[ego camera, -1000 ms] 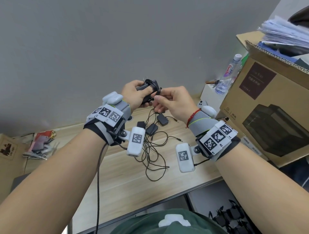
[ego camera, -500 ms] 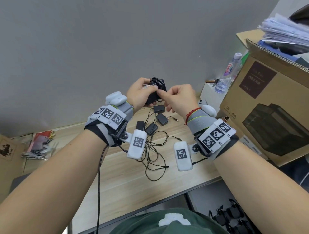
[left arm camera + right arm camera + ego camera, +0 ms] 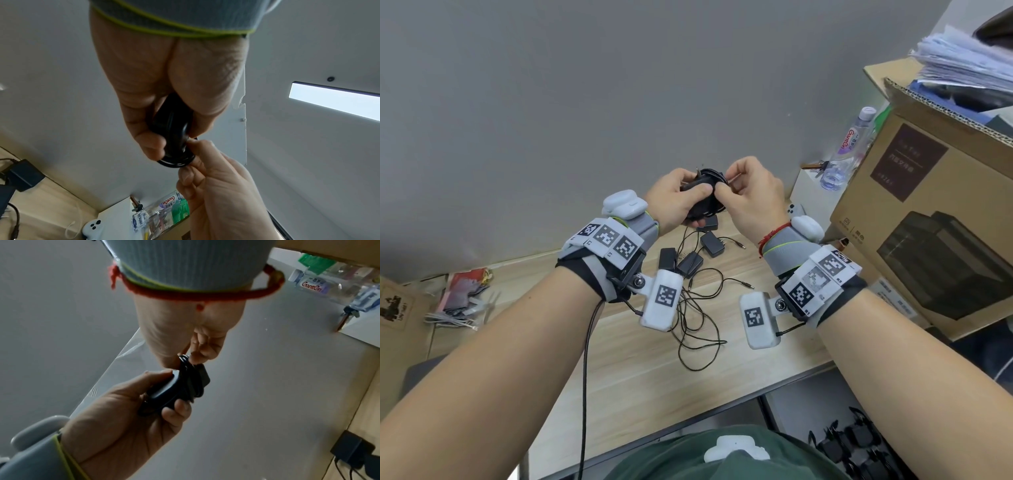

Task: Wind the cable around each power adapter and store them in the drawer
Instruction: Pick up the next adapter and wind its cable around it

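Observation:
I hold a black power adapter in the air above the desk, its thin black cable wound round the body. My left hand grips the adapter, thumb on its face. My right hand pinches the free end of the cable against the windings at the adapter's top. Several more black adapters lie on the wooden desk below my hands with their cables in a loose tangle. No drawer is in view.
A big cardboard box stands on the right with papers on top. A clear water bottle and a white box sit at the back right. Clutter lies at the far left. A grey wall runs behind the desk.
Both hands rose a little with the adapter. The right hand moved from the adapter's lower side up to its top, carrying the cable end round.

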